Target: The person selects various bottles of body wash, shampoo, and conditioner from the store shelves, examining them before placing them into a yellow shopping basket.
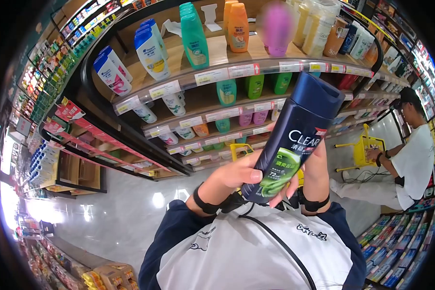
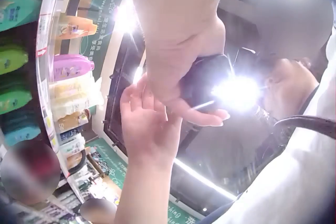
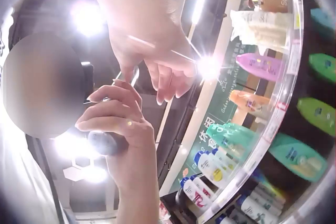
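A dark navy CLEAR shampoo bottle [image 1: 302, 121] with a green label panel is held tilted before the chest, its cap up and to the right. My left hand [image 1: 239, 171] grips its lower part, thumb across the front and fingertips showing past the right edge. Behind the bottle is my right hand [image 1: 318, 153], mostly hidden in the head view. In the left wrist view that right hand [image 2: 149, 124] has its palm spread and fingers loosely extended. The right wrist view shows the left hand [image 3: 123, 113] wrapped round the dark bottle base [image 3: 102, 142], close below the right hand [image 3: 160, 69].
A curved shelf unit [image 1: 217, 69] with price tags stands ahead, carrying teal bottles [image 1: 195, 41], orange bottles [image 1: 238, 31] and white bottles with blue caps [image 1: 151, 53]. At right a person [image 1: 413, 154] in white is beside a yellow cart [image 1: 367, 145]. Grey floor [image 1: 125, 203] lies at left.
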{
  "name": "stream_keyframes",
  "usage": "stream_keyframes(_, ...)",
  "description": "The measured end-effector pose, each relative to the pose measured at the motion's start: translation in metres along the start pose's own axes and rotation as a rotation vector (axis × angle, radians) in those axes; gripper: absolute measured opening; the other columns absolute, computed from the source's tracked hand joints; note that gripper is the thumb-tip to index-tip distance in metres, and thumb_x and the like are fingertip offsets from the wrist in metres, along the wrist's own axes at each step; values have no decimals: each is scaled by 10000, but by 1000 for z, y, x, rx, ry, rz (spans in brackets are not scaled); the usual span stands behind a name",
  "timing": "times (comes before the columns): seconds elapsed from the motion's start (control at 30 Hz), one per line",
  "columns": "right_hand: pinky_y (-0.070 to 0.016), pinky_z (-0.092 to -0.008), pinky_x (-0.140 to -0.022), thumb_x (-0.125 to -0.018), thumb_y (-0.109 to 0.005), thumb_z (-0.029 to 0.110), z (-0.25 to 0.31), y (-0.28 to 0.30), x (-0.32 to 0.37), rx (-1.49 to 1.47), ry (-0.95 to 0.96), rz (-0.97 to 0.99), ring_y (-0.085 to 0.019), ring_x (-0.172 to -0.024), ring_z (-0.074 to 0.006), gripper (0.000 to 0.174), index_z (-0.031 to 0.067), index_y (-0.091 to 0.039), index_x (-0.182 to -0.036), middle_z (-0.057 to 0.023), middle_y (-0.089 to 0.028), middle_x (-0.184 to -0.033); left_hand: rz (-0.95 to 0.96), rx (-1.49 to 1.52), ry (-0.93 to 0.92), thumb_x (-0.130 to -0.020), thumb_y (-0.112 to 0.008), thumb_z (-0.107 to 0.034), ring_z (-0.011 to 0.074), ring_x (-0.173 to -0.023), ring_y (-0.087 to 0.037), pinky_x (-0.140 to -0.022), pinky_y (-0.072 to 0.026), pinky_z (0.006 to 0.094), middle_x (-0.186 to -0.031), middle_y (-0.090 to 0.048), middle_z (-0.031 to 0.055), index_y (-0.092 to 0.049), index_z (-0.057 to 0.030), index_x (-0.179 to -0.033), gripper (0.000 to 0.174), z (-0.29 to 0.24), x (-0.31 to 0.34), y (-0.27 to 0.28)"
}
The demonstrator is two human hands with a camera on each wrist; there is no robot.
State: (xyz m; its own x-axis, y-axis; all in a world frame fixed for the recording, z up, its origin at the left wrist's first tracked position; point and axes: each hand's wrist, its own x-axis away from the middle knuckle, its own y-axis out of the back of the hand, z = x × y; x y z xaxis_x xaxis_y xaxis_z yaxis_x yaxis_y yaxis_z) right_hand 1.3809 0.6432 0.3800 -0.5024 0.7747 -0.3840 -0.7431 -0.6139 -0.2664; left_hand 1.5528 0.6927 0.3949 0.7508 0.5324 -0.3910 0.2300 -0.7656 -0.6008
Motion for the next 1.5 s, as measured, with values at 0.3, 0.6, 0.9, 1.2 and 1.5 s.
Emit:
stream_keyframes(0.3,-475,-262,-741,-840,-548,452,-2,-17,19,-29,114,-105,-563,-957,-183,589,-57,-468,-1125,-117,-567,-1070,-197,-138,0,-732,-582,-565,242,-660,-602,-519,-478,294,-964,-543,221,-354,34,-1212,801,5,4,-7)
stream_keyframes(0.6,-487,-336,-751,-823,-602,320,-31,6,22,-309,-67,-354,-585,-849,-224,421,0,-466,-1060,-154,-589,-903,-309,-191,157,-883,-523,-326,133,-776,-600,-664,-494,245,-975,-547,82,-373,-12,-1211,478,62,11,47)
stream_keyframes(0.9,-451,-396,-861,-845,-569,249,-59,16,25,-270,-221,-460,-575,-941,-274,338,-7,-499,-1055,-156,-593,-985,-614,-479,185,-789,-669,-208,91,-806,-556,-691,-452,220,-951,-546,46,-428,5,-1174,501,63,28,70)
stream_keyframes(1.2,-500,-402,-790,-818,-613,176,-65,22,26,-403,-255,-593,-594,-920,-256,318,-3,-476,-1043,-136,-600,-960,-616,-446,249,-843,-600,-245,72,-803,-493,-641,-448,213,-917,-511,25,-434,-9,-1134,409,70,16,72)
stream_keyframes(1.5,-512,-368,-739,-756,-666,68,-59,43,36,-328,-185,-730,-598,-870,-229,384,42,-445,-1069,-100,-586,-948,-582,-567,410,-876,-540,-223,119,-819,-556,-577,-497,249,-1022,-514,73,-318,-24,-1275,498,84,-14,73)
